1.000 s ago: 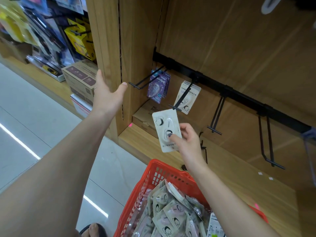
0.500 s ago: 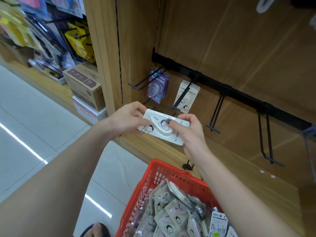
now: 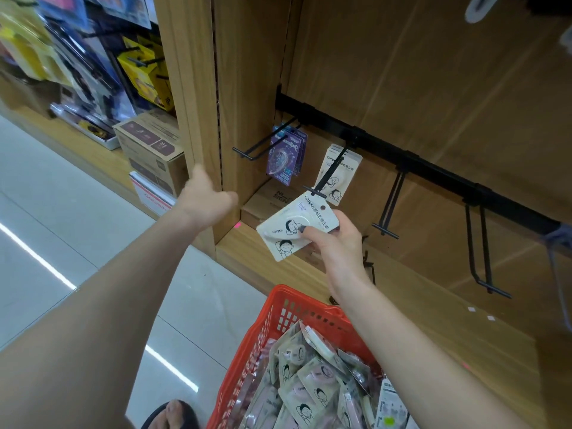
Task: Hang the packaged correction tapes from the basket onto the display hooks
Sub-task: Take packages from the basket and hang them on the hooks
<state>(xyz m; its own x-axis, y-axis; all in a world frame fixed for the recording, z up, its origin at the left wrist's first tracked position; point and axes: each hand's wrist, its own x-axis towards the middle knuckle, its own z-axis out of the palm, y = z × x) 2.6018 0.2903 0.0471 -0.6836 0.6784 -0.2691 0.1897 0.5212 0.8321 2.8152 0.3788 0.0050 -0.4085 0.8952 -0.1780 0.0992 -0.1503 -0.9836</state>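
wooden shelving [image 3: 433, 88] | pale tiled floor [image 3: 62, 218] | cardboard boxes [image 3: 151, 150]

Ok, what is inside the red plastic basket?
The red plastic basket holds a loose heap of packaged correction tapes, cream and pinkish. Whatever lies beneath the top layer is covered.

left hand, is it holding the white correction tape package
No, the left hand is free; the right hand pinches the white correction tape package.

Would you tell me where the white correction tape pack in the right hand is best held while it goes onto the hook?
Probably by its lower edge, from below, as the right hand pinches the white pack now. That leaves the hang hole at its top corner clear, facing the hook tip.
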